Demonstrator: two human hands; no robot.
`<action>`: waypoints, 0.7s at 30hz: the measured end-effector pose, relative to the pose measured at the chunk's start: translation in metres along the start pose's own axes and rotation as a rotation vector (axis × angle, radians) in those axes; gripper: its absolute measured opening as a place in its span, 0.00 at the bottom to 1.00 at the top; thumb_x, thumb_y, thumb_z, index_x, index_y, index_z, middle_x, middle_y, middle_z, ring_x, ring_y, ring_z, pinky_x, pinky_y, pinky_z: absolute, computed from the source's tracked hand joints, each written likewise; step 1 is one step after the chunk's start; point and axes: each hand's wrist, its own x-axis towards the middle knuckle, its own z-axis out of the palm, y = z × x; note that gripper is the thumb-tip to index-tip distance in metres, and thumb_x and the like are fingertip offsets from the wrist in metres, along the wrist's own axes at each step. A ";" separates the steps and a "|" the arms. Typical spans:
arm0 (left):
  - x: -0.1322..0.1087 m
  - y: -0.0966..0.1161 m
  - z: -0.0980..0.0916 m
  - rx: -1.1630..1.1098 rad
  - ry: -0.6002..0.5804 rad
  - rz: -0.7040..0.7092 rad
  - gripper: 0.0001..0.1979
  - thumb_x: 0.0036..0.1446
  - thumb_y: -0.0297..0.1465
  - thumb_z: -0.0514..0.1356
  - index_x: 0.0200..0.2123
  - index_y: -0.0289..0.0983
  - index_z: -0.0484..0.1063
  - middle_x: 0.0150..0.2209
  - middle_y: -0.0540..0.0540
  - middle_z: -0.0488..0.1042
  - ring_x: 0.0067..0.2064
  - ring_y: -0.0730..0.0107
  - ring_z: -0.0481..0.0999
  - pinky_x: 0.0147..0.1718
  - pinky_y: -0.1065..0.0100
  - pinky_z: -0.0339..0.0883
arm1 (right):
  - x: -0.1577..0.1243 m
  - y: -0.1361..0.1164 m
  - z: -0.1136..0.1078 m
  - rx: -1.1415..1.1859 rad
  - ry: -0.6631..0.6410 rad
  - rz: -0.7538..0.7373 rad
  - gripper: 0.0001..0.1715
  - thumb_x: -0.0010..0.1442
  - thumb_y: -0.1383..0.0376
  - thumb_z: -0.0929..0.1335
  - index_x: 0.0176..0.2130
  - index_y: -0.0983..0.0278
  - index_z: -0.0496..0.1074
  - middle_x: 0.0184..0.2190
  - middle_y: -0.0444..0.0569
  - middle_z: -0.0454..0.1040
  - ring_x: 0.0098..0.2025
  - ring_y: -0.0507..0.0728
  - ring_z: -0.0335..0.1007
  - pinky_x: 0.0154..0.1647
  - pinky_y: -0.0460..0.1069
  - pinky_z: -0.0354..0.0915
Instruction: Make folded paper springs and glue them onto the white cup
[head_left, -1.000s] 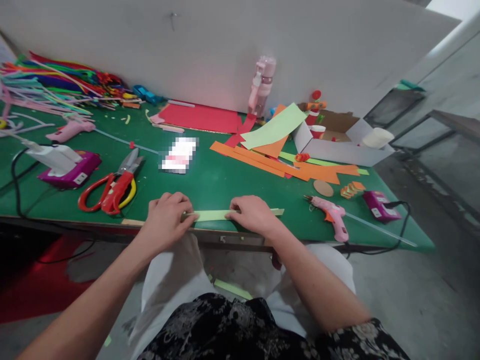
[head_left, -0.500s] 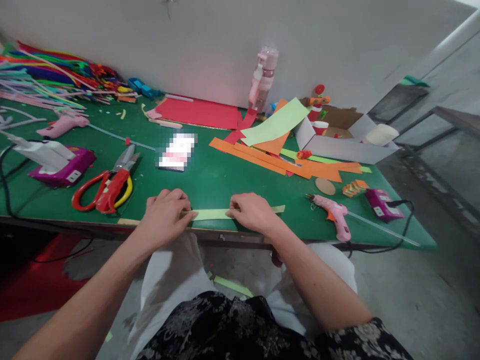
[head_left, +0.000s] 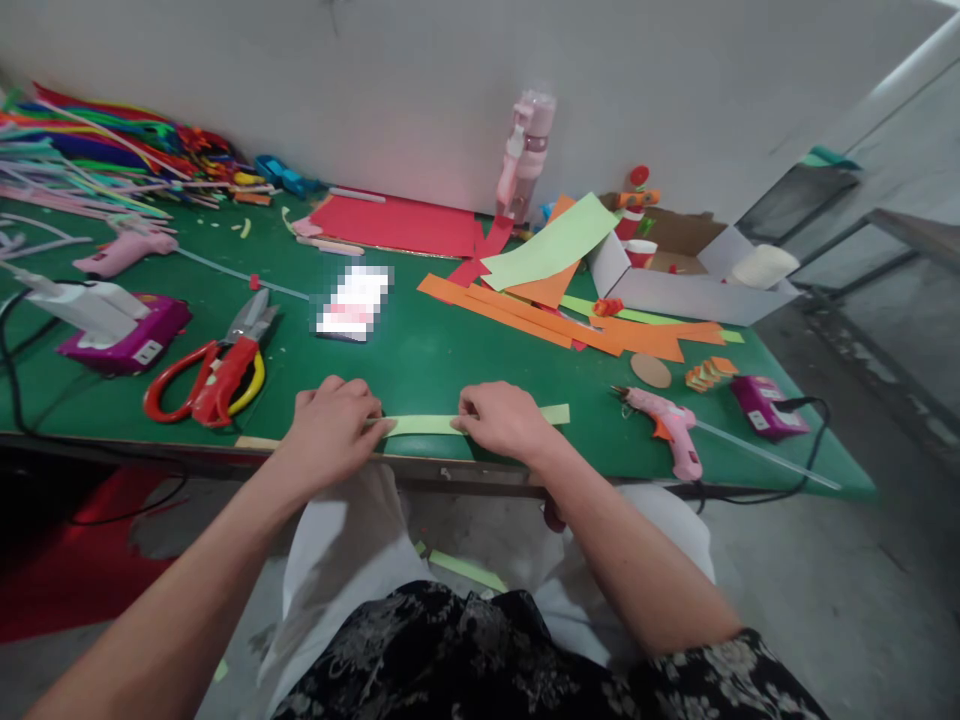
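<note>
A narrow light green paper strip runs left to right near the table's front edge. My left hand pinches its left end between thumb and fingers. Farther right along the strip, my right hand is closed on it, and the strip's right end sticks out past that hand. Left of my left hand lie red and yellow-handled scissors, with the blades pointing away. A pink glue gun rests to the right of my right hand, a glue stick in its back.
Orange paper strips, a green sheet and a white box lie at back right. Red sheets and a pink bottle are by the wall. Pipe cleaners, another glue gun and a purple power socket fill the left.
Both hands stay nearly in place on the strip. The strip's free right end is tilted a little differently, showing more of its face.
</note>
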 end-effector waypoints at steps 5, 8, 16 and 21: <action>0.002 0.000 -0.002 -0.013 -0.006 -0.005 0.23 0.64 0.44 0.49 0.25 0.40 0.75 0.32 0.40 0.74 0.39 0.53 0.70 0.33 0.58 0.59 | 0.002 0.000 -0.002 0.002 -0.022 0.005 0.10 0.65 0.58 0.68 0.37 0.60 0.76 0.41 0.48 0.81 0.44 0.58 0.74 0.32 0.48 0.58; 0.003 0.000 -0.003 -0.009 -0.015 0.000 0.23 0.64 0.44 0.49 0.25 0.40 0.75 0.31 0.40 0.73 0.39 0.53 0.70 0.33 0.58 0.59 | 0.004 0.000 -0.003 -0.009 -0.037 0.013 0.10 0.65 0.58 0.68 0.37 0.60 0.76 0.42 0.48 0.81 0.44 0.58 0.75 0.33 0.48 0.59; 0.004 -0.001 -0.003 0.019 -0.027 -0.001 0.20 0.62 0.43 0.52 0.24 0.40 0.73 0.31 0.40 0.74 0.39 0.50 0.72 0.36 0.54 0.63 | 0.007 -0.002 -0.004 -0.029 -0.049 0.014 0.09 0.64 0.58 0.69 0.37 0.60 0.76 0.42 0.49 0.81 0.45 0.59 0.75 0.34 0.48 0.62; -0.017 0.022 -0.019 0.068 0.270 -0.016 0.18 0.67 0.39 0.51 0.48 0.36 0.75 0.50 0.34 0.77 0.54 0.43 0.72 0.56 0.40 0.57 | 0.005 -0.002 -0.004 -0.029 -0.046 0.014 0.09 0.64 0.58 0.68 0.38 0.60 0.77 0.43 0.49 0.81 0.46 0.60 0.76 0.33 0.48 0.62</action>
